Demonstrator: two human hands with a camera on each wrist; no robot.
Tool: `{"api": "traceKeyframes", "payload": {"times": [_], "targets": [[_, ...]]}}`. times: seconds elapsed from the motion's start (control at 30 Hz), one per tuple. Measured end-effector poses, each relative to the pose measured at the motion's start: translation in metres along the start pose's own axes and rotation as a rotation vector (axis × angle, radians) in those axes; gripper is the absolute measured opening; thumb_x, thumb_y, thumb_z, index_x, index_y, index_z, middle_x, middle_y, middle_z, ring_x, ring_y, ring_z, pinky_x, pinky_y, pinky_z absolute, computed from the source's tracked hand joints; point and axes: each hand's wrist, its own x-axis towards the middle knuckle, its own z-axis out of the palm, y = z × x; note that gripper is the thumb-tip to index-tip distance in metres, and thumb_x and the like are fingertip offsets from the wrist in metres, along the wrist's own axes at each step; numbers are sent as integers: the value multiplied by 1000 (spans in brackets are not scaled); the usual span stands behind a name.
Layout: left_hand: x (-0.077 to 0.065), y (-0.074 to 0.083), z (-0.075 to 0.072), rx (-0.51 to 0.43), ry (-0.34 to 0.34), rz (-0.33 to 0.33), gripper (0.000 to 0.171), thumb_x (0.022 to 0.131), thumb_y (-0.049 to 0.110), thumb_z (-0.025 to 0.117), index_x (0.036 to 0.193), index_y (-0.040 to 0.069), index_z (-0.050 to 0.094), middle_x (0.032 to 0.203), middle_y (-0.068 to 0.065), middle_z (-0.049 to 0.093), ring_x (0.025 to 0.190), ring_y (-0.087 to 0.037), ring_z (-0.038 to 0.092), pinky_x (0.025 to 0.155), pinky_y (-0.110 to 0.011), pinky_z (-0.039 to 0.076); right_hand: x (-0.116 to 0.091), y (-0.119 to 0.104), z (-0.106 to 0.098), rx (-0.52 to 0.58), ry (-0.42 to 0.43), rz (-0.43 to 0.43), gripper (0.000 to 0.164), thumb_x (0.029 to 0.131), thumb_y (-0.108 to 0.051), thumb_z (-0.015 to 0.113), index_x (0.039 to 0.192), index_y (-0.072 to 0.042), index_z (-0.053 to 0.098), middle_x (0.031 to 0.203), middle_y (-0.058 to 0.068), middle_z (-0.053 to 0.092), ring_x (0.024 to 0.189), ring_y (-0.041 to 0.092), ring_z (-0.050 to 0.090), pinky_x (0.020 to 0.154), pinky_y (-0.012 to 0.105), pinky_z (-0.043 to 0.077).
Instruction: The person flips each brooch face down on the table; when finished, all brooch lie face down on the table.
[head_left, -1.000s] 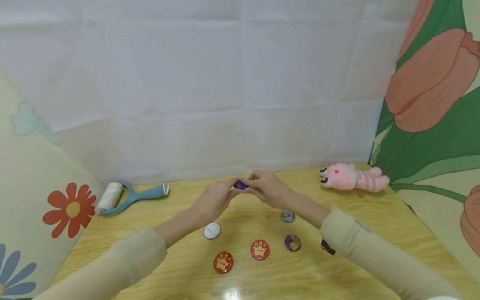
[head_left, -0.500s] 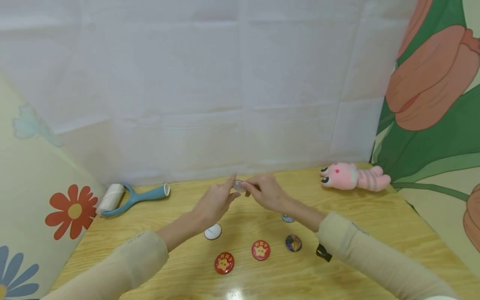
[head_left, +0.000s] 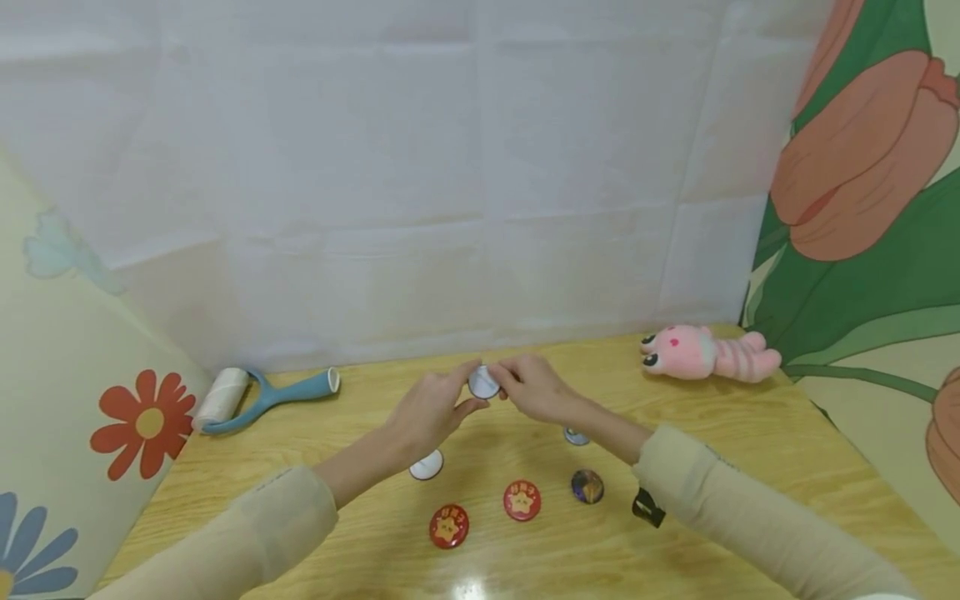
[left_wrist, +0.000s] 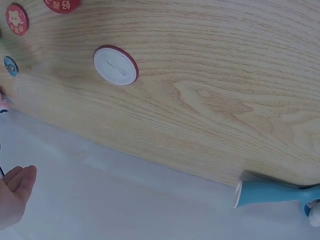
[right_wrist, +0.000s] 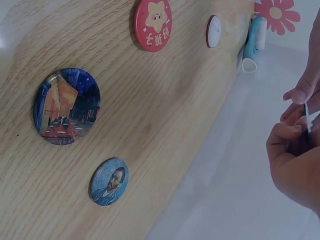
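A round pin badge [head_left: 482, 383] is held up over the table's far part, its white back turned to the head camera. My left hand [head_left: 424, 410] pinches its left edge between thumb and finger. At its upper right, the thumb and fingers of my right hand [head_left: 537, 390] pinch it too. The right wrist view catches the badge edge-on between both hands. Nearer on the table lie two red star badges [head_left: 522, 500], a café-scene badge [right_wrist: 67, 106], a blue portrait badge [right_wrist: 109, 182] partly behind my right forearm, and a face-down white-backed badge [left_wrist: 115, 65].
A blue-handled lint roller [head_left: 300, 386] lies at the far left of the wooden table [head_left: 360, 550]. A pink plush toy [head_left: 701, 354] lies at the far right. Beside my right sleeve is a small black object [head_left: 647, 507]. White cloth hangs behind the table.
The held badge has turned from its dark blue, edge-on side to show its white back. Both hands stay close together, their fingers shifting around its rim.
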Motion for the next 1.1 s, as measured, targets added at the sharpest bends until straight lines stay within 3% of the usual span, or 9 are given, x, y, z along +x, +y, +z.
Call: {"api": "traceKeyframes", "payload": {"times": [0.17,0.27,0.37,0.43,0.53,0.67,0.87,1.1], "targets": [[0,0,1,-15,-5,-16,49,81,12,80,121,-5,58,71,-6,65,50,-4,36,46,-18,37,1,3,1,-13,-19,-13,35,105,-17,45,79,-3,63,64,-1,54,47,7,36,42,19,29],[1,1,2,-38,-23,-36,45,80,14,81,117,-3,62,78,-8,69,51,-4,40,48,-18,39,0,6,2,-35,-7,-67,25,103,-14,49,89,0,66,68,1,58,52,6,44,46,18,37],[1,2,2,-46,-52,-51,41,80,16,81,113,-1,65,85,-10,72,56,-5,52,53,-18,47,-1,12,3,-147,0,-202,17,100,-11,55,105,2,65,75,3,63,60,8,54,53,18,46],[1,3,3,-52,-71,-62,39,79,17,81,111,-1,67,90,-11,73,65,-10,64,60,-20,53,-3,15,4,-243,-8,-303,21,99,-10,58,114,3,62,83,6,66,68,10,59,59,19,50],[-1,2,5,-56,-82,-78,35,78,16,82,106,-1,69,92,-11,73,78,-18,70,65,-25,57,-6,21,3,-353,-50,-414,29,96,-13,62,120,2,61,94,7,67,76,11,60,64,18,49],[-5,2,12,-64,-115,-93,29,79,15,81,101,0,69,90,-9,73,78,-16,69,65,-26,57,-10,27,2,-391,-109,-456,39,92,-19,69,125,0,61,94,5,64,72,10,54,61,15,46],[-6,1,17,-110,-192,-99,25,83,10,77,102,-2,67,92,-10,72,77,-16,68,64,-23,55,-13,33,3,-444,-99,-504,39,91,-19,69,123,2,61,93,6,63,77,13,59,67,17,50],[-16,-2,27,-126,-276,-107,28,87,10,73,111,-3,65,95,-13,72,73,-12,63,64,-23,53,-16,41,9,-509,-155,-479,39,92,-22,69,123,0,62,93,6,60,75,11,58,65,14,48]]}}
